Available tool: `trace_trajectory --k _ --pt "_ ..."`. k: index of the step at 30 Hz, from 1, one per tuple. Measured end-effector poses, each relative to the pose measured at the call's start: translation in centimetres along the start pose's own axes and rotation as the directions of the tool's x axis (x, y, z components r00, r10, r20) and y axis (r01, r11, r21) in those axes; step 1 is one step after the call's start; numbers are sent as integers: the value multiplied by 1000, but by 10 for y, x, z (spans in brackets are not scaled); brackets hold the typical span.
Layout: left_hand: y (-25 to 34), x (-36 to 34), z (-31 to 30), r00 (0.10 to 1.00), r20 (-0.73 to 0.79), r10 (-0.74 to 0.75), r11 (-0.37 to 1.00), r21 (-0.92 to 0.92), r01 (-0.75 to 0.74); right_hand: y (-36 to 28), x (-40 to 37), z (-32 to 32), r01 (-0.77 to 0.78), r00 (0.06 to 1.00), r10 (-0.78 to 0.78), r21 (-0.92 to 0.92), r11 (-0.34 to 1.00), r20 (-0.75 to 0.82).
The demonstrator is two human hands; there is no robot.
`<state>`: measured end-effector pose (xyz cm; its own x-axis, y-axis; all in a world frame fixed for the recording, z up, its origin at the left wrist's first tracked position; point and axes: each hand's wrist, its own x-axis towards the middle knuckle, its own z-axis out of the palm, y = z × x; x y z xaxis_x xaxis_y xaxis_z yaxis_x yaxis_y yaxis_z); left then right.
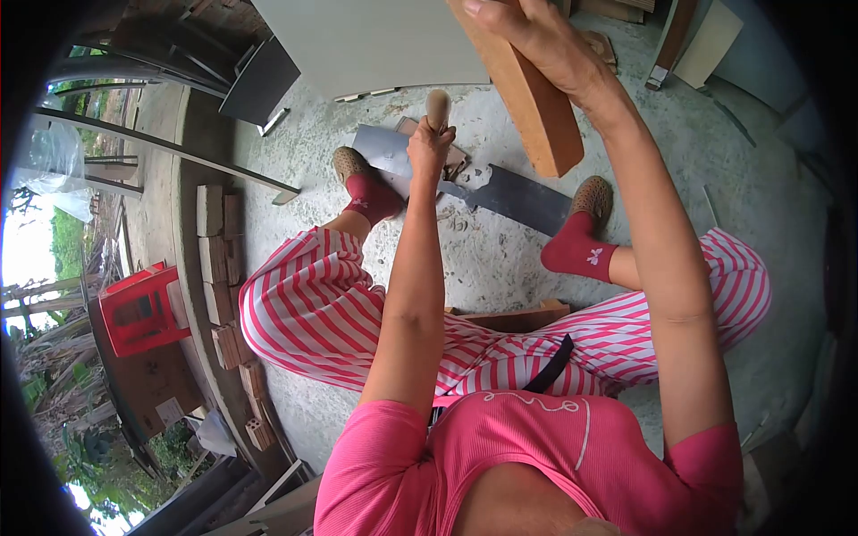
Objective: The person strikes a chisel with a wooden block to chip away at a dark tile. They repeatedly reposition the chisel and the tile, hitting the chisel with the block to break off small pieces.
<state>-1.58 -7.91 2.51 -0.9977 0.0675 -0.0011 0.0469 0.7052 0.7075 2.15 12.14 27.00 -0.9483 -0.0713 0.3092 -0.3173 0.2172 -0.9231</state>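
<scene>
My left hand (429, 145) is wrapped round a wooden-handled tool (438, 105). Its rounded handle end sticks up above my fist, while its lower end is hidden behind the hand. Under and beside that fist, on the floor, lie a grey-blue flat sheet (382, 148) and a dark flat sheet (520, 202) with a ragged edge, small broken bits between them. My right hand (547, 46) grips a thick wooden block (527, 98), raised high to the right of the tool and apart from it. Part of that hand is cut off by the upper frame edge.
My feet in brown clogs (592, 198) flank the sheets. I sit low above a wooden stool or plank (514, 319). A large pale panel (375, 45) stands ahead. At left are a metal bar (179, 152), stacked bricks (213, 259) and a red plastic stool (141, 308).
</scene>
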Motion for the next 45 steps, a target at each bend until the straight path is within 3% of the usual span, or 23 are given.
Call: trace_trajectory --k 3,4,6,10,12,13,15,16,18,19,21,22,24,25,26,28,29,32,36,38,39,42,45 --pt "1 1 -1 1000 13 -17 1000 17 17 27 -18 33 -145 986 136 -99 984 -97" --pt "-3 0 1 1000 14 -17 1000 20 16 71 -31 49 -259 964 266 -251 933 -5" --pt "-7 2 5 999 50 17 1000 -12 -16 86 -48 57 -383 869 461 -348 856 179" --pt "-14 10 1 995 91 -28 999 -27 30 58 -29 29 -413 853 472 -266 871 223" --pt "-16 11 3 994 104 -36 999 -15 38 21 -14 22 -289 926 321 -174 941 198" --pt "-16 13 4 995 96 -26 1000 -10 27 13 -5 18 -287 926 320 -178 941 201" --pt "-17 12 2 997 63 -33 999 25 31 5 12 17 -61 992 55 54 997 118" --pt "-16 11 1 998 58 -33 999 26 32 3 12 21 -57 991 50 56 997 121" --pt "-13 9 0 999 44 -31 999 -24 32 2 8 31 -191 980 198 -194 962 18" --pt "-11 8 -1 998 49 -44 999 -23 45 29 -1 45 -216 975 221 -112 970 33" --pt "-9 6 0 999 40 -15 1000 -12 15 99 -27 74 -330 909 408 -448 831 89" --pt "-12 6 2 999 44 19 1000 3 -19 93 -28 68 -331 910 406 -443 833 83" --pt "-12 10 4 999 39 -5 1000 12 5 78 -26 47 -524 761 588 -275 806 275" --pt "-12 9 -1 997 68 -41 999 -27 43 61 -34 40 -562 741 596 -201 802 308" --pt "-10 9 -5 993 93 -75 994 -71 81 59 -43 38 -565 737 602 -208 798 307" --pt "-15 9 -3 992 100 -81 993 -82 89 57 -62 35 -508 825 527 -141 849 205" --pt "-19 13 -2 991 101 -85 994 -67 92 54 -72 35 -532 830 525 -20 847 190" --pt "-26 18 -5 989 102 -110 992 -49 116 36 -100 26 -547 836 540 56 835 96" --pt "-45 31 -7 993 87 -78 960 -264 98 45 -149 18 -667 745 660 145 731 98" --pt "-46 35 -14 978 174 -116 836 -514 191 44 -168 20 -706 679 727 360 610 100" --pt "-49 38 -16 975 183 -127 815 -541 208 37 -170 22 -709 662 742 406 576 104" --pt "-60 44 -26 941 284 -184 708 -626 327 49 -183 15 -686 720 688 242 686 92" --pt "-69 50 -35 915 334 -228 681 -617 395 46 -177 16 -700 708 701 228 677 90"
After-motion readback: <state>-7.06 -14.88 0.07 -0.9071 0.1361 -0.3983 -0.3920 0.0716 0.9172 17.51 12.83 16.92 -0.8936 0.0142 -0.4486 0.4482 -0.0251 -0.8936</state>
